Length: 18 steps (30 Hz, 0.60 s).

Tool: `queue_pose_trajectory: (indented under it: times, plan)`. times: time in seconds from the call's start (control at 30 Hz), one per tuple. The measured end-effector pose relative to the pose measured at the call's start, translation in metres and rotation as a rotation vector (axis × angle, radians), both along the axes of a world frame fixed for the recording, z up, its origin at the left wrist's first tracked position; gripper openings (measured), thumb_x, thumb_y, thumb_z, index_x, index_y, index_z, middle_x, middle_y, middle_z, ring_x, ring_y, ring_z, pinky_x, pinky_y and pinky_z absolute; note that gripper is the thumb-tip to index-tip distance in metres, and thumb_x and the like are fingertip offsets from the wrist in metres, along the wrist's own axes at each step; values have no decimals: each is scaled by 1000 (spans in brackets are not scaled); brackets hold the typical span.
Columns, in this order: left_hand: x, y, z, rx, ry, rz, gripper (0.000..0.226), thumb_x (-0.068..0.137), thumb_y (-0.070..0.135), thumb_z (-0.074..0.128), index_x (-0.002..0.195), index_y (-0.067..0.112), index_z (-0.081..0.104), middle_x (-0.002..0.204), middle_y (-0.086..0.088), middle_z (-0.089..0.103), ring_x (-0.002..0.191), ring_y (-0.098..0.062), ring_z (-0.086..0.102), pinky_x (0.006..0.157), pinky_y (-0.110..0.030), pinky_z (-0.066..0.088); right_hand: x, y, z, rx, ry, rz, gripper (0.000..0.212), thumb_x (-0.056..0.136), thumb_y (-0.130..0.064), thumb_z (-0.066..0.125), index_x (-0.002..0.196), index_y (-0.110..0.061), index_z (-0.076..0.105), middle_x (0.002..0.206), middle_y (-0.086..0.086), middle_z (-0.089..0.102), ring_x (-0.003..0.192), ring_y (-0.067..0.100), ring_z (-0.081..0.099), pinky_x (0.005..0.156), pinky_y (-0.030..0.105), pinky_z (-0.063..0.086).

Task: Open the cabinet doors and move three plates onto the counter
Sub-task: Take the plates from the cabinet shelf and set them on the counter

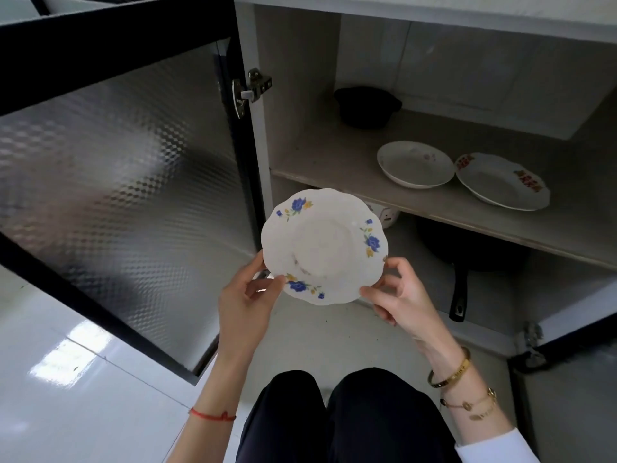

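I hold a white scalloped plate with blue flowers (322, 245) in front of the open cabinet, clear of the shelf. My left hand (248, 295) grips its near left rim and my right hand (397, 295) pinches its near right rim. On the middle shelf (334, 162) lie two more plates side by side: a plain white one (415, 163) and one with red flowers (502, 180) to its right. The left cabinet door (127, 162), black-framed with patterned glass, is swung wide open. The counter's edge (434, 8) runs along the top of the view.
A black pot (365, 106) stands at the back of the shelf. Below the shelf lie a black frying pan (467, 248) with its handle toward me and a white appliance (387, 215). The right door's hinge (531, 342) shows at lower right. I am crouched on a glossy white tile floor (66, 362).
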State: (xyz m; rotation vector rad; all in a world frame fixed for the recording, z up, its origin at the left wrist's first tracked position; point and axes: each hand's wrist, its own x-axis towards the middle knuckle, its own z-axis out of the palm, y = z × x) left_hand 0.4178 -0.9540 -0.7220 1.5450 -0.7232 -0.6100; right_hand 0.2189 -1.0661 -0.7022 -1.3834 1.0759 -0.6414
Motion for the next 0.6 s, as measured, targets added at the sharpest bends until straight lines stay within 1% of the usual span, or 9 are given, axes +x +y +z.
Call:
queue_pose_trajectory:
  times: [0.07, 0.13, 0.23, 0.27, 0.3, 0.4, 0.47, 0.6]
  plan:
    - [-1, 2, 1, -1, -5, 4, 49, 85, 7, 70, 129, 28, 62, 114, 9, 71, 92, -17, 72, 88, -44, 58, -1, 2, 1, -6, -1, 5, 40, 81, -7, 71, 109, -15, 44, 79, 4, 60, 41, 5, 46, 36, 16, 33]
    - [-2, 4, 1, -3, -8, 2, 49, 85, 6, 70, 129, 27, 62, 115, 9, 71, 92, -15, 72, 87, -36, 58, -3, 2, 2, -10, -5, 13, 39, 82, -6, 71, 109, -14, 44, 79, 5, 61, 41, 5, 46, 36, 15, 33]
    - [-4, 5, 1, 2, 1, -1, 48, 85, 8, 70, 128, 30, 63, 113, 7, 72, 94, -13, 71, 75, -19, 57, -4, 1, 2, -17, -15, 21, 40, 82, -6, 71, 110, -12, 43, 82, 7, 61, 40, 4, 46, 36, 15, 32]
    - [-5, 4, 1, 2, 6, 4, 48, 85, 8, 70, 127, 31, 63, 112, 9, 72, 93, -12, 71, 73, -16, 56, -4, 0, 2, -17, -16, 22, 40, 82, -6, 71, 111, -12, 43, 82, 8, 61, 40, 4, 46, 36, 15, 33]
    - [-5, 3, 2, 0, 9, 8, 48, 85, 8, 70, 126, 32, 64, 111, 11, 72, 93, -11, 71, 74, -16, 55, -4, -1, 2, -18, -17, 25, 40, 83, -6, 70, 111, -12, 43, 83, 7, 62, 40, 3, 46, 36, 15, 33]
    - [-6, -1, 3, 1, 0, 21, 47, 85, 9, 71, 124, 34, 65, 107, 5, 74, 90, -12, 72, 73, -14, 55, -4, -7, 2, -17, -23, 38, 39, 83, -6, 70, 110, -13, 43, 81, 4, 62, 42, 3, 46, 36, 15, 33]
    - [-6, -4, 4, 1, 6, 41, 48, 83, 9, 73, 123, 35, 65, 105, 9, 74, 85, -12, 71, 71, -16, 55, -4, -11, 4, -15, -17, 46, 39, 83, -7, 70, 110, -14, 43, 82, 3, 63, 43, 3, 47, 37, 15, 33]
    - [-7, -8, 18, 16, 40, 70, 50, 80, 8, 75, 116, 42, 67, 104, 19, 73, 78, -7, 70, 63, -13, 52, -3, -17, 20, 20, -3, 67, 39, 83, -4, 68, 110, -15, 42, 88, 4, 67, 42, 2, 48, 37, 14, 34]
